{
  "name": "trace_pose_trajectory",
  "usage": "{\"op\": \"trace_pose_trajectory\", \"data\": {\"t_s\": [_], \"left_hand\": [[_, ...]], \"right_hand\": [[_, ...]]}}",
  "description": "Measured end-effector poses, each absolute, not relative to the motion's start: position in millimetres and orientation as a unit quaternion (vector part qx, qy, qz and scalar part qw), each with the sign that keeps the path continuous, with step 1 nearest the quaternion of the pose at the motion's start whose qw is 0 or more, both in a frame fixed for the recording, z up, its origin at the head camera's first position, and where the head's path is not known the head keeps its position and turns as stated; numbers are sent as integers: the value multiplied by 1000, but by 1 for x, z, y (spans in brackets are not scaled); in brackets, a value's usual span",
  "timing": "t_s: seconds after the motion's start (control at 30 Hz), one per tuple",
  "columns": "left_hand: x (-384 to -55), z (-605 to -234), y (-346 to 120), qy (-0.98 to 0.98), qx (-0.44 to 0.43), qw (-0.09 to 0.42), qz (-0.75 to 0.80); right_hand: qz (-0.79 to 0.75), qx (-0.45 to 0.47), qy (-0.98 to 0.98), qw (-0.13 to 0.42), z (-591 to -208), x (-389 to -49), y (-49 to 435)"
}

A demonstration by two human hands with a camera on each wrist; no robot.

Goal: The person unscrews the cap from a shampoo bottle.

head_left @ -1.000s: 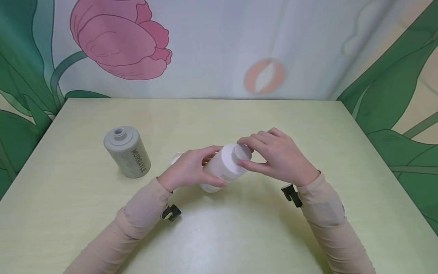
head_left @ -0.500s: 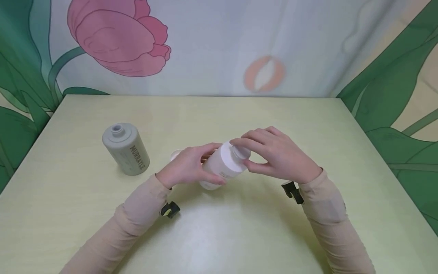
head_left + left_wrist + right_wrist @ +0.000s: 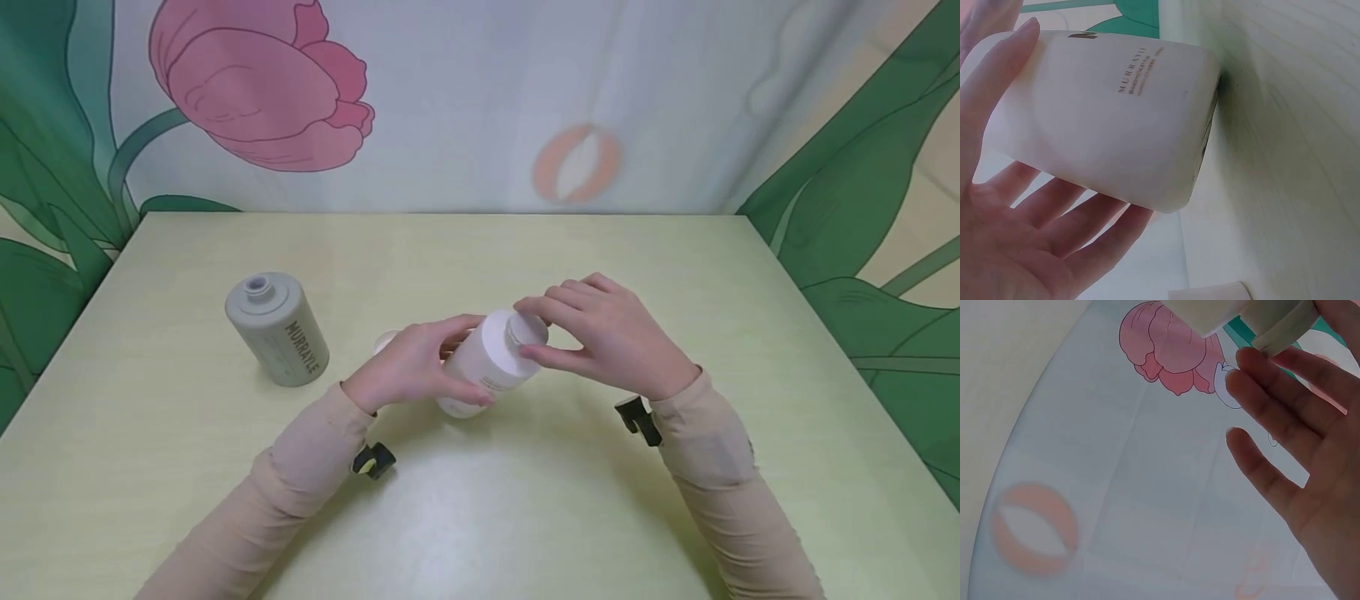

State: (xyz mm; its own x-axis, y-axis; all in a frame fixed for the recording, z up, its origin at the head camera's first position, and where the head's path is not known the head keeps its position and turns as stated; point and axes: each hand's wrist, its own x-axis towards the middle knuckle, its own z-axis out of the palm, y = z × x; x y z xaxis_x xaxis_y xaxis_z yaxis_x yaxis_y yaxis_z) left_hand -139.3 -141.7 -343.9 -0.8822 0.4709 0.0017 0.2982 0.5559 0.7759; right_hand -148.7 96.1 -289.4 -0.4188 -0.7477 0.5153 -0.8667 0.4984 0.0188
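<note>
A white bottle [image 3: 480,367] leans to the right in the head view, its cap end raised. My left hand [image 3: 416,364] grips the bottle round its body, thumb on the near side and fingers behind. In the left wrist view, small brown print shows on the white bottle [image 3: 1097,112], and its base edge sits right at the table. The thumb and index finger of my right hand [image 3: 600,333] pinch the white cap [image 3: 531,330] at the bottle's top. In the right wrist view the other fingers of the right hand [image 3: 1310,425] extend below the cap [image 3: 1285,328].
A grey bottle [image 3: 281,333] marked MURRAYLE stands upright at the left, its narrow neck uncapped. Behind my left hand a small white round thing [image 3: 384,339] is mostly hidden. A curtain [image 3: 465,108] printed with flowers hangs beyond the pale table [image 3: 450,517].
Half a second ago my right index finger reached further over the cap and the thumb sat lower right; now both have turned back round it. The left hand and bottle stay nearly in place.
</note>
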Motion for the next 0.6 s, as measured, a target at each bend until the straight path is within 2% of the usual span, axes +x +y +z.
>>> {"op": "trace_pose_trajectory", "data": {"t_s": [0.3,0.6], "left_hand": [[-139,-344,-144,874,211,109,424],[-139,-344,-143,871,221,105,426]], "right_hand": [[135,515,-826,186,-286,-148,99],[129,475,-838,237,-288,-148,96]]}}
